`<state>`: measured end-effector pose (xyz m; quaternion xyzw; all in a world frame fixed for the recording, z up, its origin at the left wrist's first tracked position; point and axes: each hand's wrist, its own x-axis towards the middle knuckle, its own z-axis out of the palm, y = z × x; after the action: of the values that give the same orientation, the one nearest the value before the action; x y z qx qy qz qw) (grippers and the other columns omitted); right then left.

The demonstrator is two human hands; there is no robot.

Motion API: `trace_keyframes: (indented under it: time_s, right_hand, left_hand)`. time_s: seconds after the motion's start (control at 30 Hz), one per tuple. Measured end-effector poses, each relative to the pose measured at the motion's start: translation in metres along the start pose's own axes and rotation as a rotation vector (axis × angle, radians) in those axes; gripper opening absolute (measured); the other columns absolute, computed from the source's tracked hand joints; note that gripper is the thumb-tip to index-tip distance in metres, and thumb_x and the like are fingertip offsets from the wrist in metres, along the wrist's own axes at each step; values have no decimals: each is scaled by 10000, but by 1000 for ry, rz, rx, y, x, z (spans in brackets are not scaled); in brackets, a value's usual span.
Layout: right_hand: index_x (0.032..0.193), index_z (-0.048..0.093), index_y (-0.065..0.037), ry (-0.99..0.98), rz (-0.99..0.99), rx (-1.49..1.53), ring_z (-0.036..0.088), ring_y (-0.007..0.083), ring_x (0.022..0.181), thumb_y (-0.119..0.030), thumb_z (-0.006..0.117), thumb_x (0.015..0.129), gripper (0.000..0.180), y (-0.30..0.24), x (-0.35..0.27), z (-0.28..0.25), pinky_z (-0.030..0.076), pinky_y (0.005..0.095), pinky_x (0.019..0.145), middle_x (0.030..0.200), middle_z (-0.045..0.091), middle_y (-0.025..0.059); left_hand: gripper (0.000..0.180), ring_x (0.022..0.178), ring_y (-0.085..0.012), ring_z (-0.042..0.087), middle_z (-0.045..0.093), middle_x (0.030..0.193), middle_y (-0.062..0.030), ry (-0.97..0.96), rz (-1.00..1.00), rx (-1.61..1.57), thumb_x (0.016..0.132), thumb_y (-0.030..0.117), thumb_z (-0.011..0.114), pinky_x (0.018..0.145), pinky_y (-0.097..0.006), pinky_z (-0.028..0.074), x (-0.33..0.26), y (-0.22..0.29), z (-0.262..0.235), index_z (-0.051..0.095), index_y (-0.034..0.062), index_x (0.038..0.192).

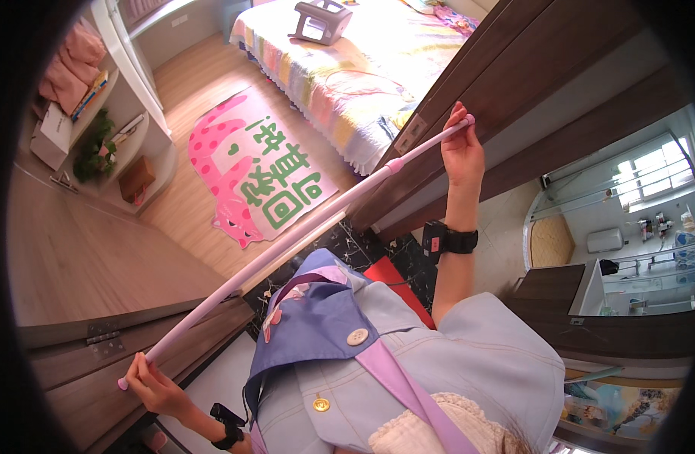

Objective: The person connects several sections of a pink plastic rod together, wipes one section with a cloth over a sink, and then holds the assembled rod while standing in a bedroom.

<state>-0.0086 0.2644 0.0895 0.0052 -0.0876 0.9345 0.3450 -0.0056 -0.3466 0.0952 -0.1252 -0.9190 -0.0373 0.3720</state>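
Note:
A pale pink telescopic rod (272,258) runs slantwise across the doorway, from low on the left to higher on the right. My left hand (157,390) pinches its thicker lower end, beside a small pink end cap near the brown door frame on that side. Around the thinner upper end my right hand (462,155) is closed, fingertips just short of the pink tip. That tip lies close to the dark brown frame (506,83) on the right; whether it touches cannot be told. A collar joins the thick and thin sections.
Beyond the doorway lies a pink cat-shaped mat (230,163) on a wood floor. A bed (317,94) with a striped cover carries a grey stool (321,23). At left are a wooden door (98,234) and corner shelves (147,170); a mirror (627,234) hangs right.

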Motion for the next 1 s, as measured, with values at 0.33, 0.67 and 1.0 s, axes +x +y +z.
trace_keyframes:
  time_s: [0.33,0.67,1.0]
  right_hand:
    - [990,509,64,-216,44,129,539,240,952,-199,559,867,295,-2,6,-2,463,330,870,1048,505,164]
    - [941,526,40,-190,62,173,515,203,876,-196,575,854,256,-9,13,-9,440,300,843,855,504,91]
    - [1032,545,-1,-393,191,97,507,191,892,-344,531,869,380,-8,16,-25,330,435,921,977,542,82]
  left_hand:
    - [156,857,-234,591,569,926,-83,-11,-9,11,867,86,560,725,-306,495,-1,0,-1,586,44,1015]
    - [135,869,-233,586,576,926,-87,-1,-13,-11,868,77,557,745,-311,481,2,3,-2,583,32,993]
    - [156,862,-236,590,582,924,-83,3,-18,-12,874,90,554,758,-310,476,1,2,1,592,39,1016]
